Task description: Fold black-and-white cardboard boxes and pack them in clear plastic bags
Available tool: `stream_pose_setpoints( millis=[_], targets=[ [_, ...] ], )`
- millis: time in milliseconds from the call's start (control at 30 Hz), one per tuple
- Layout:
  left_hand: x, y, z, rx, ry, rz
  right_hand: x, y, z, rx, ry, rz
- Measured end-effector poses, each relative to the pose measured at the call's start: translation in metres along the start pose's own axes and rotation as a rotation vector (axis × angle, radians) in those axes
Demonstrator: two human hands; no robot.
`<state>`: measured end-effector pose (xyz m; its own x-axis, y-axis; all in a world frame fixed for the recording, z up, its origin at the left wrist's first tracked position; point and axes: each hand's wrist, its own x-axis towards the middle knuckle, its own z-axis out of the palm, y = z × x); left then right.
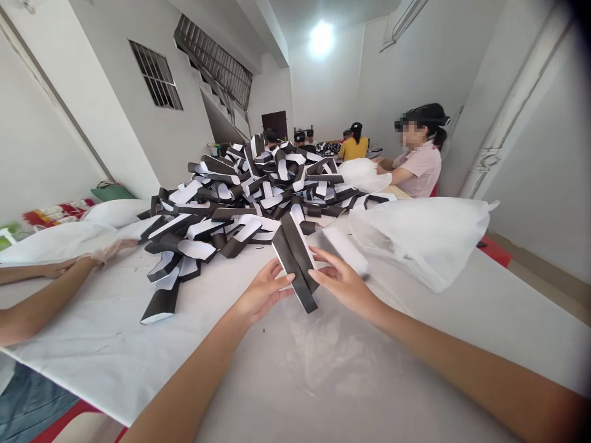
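Note:
Two narrow, flattened black paper boxes with white edges are held side by side and tilted above the table. My left hand point(263, 290) grips the left black paper box point(287, 258), its thumb on the near face and its fingers behind. With thumb and fingers, my right hand point(345, 280) pinches the right black paper box point(301, 247). The two boxes touch or overlap along their long sides; which, I cannot tell. Beyond my hands rises a big heap of similar black-and-white paper boxes point(244, 213). A thin clear plastic sheet or bag point(318, 363) lies beneath my hands.
A white plastic bag point(429, 237) lies to the right, near a white bundle point(344, 249) in clear film. At left, another person's arms point(55, 295) rest on the white-covered table point(106, 363). A person in pink point(418, 163) sits at right; others are farther back.

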<state>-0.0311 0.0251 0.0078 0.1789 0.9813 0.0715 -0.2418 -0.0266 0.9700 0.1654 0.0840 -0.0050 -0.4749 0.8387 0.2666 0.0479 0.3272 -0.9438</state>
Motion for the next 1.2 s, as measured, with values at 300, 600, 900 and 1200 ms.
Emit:
stream_pose_setpoints(
  millis=[300,600,900,1200],
  targets=[
    [0.001,0.003,-0.001,0.0,0.11,0.054,-0.002,0.006,0.003,-0.005,-0.067,0.0],
    [0.001,-0.001,0.0,-0.016,0.096,0.091,-0.01,0.009,0.003,0.037,-0.135,-0.003],
    [0.003,-0.006,-0.001,-0.039,0.061,0.135,-0.012,0.008,0.007,0.028,-0.156,-0.016],
    [-0.012,-0.02,0.03,0.748,-0.087,0.282,-0.025,-0.026,-0.073,-0.026,0.145,0.04]
  ],
)
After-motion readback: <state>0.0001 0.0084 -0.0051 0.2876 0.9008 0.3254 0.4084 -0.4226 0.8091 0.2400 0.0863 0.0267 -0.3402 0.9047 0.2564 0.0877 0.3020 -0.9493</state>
